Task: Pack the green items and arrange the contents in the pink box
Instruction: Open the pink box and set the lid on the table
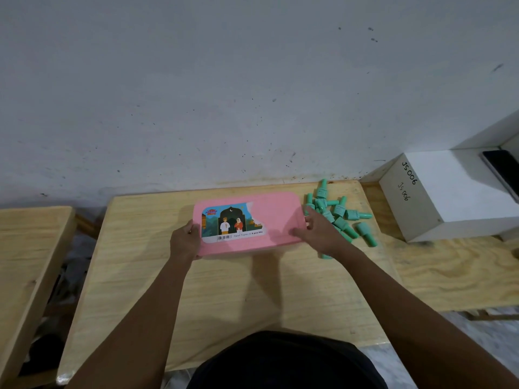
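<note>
1. Bracing the pink box (238, 248) from both ends, the person seems to be steadying it before opening it. It lies flat on the wooden surface (224, 290) with its lid (280, 211) on, torn sticker (233, 223) facing up.
2. The left hand (185, 240) grips the box's left end, thumb on top and fingers curled round the edge, likely as the anchor.
3. The right hand (317, 231) lies spread at the box's right end, thumb on the lid and fingers fairly straight along the rim, pinching nothing.
4. Green bottles (339, 210) lie heaped just right of the box, handy for loading. None looks packed yet, though the inside is hidden.
5. A white carton (449, 197) sits further right of the box, out of the way.
</note>
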A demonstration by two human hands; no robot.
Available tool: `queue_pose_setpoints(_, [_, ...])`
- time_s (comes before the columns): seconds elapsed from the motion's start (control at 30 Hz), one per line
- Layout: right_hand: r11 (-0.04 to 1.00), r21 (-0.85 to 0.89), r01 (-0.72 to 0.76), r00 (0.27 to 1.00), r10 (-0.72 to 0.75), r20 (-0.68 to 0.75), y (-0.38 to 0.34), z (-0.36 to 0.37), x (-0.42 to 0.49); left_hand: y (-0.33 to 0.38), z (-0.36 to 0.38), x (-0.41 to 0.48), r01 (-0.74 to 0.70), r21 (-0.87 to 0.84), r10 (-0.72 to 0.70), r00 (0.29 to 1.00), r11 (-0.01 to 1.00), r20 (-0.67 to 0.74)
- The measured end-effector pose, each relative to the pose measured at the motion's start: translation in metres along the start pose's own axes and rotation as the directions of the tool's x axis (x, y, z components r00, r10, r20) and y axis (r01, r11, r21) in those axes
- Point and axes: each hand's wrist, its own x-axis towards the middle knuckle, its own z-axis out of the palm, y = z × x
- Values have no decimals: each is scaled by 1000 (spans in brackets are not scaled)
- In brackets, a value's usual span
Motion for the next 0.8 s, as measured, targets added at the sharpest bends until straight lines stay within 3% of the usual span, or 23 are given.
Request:
queue_pose_setpoints(0.1, [960,244,-134,987,150,-49,-6,1,2,1,1,-1,3,-4,-3,1000,1000,-8])
queue_pose_setpoints(0.37, [935,316,-160,974,201,-100,-13,6,14,-2,2,2,-15,15,15,1000,1000,-10])
queue_pose_setpoints(0.43, [922,349,-170,975,209,-79,-14,4,15,0,3,3,-62,156,65,998,986,-17])
queue_pose_setpoints(0.5, [915,360,-182,976,213,-47,-14,1,15,5,5,-3,-155,390,193,979,908,-59])
queue_pose_setpoints(0.57, [917,358,-178,978,205,-38,-14,0,16,13,10,-20,-369,511,448,893,777,-36])
queue_pose_setpoints(0.63, [906,379,-188,976,214,-28,-12,-1,16,21,20,-44,-615,501,617,764,609,188])
queue_pose_setpoints(0.7, [896,394,-206,974,227,-8,-9,-3,15,25,37,-62,-739,523,609,660,425,439])
queue_pose_setpoints(0.8, [893,389,-226,969,245,-1,-3,-3,16,27,61,-67,-744,588,561,647,316,517])
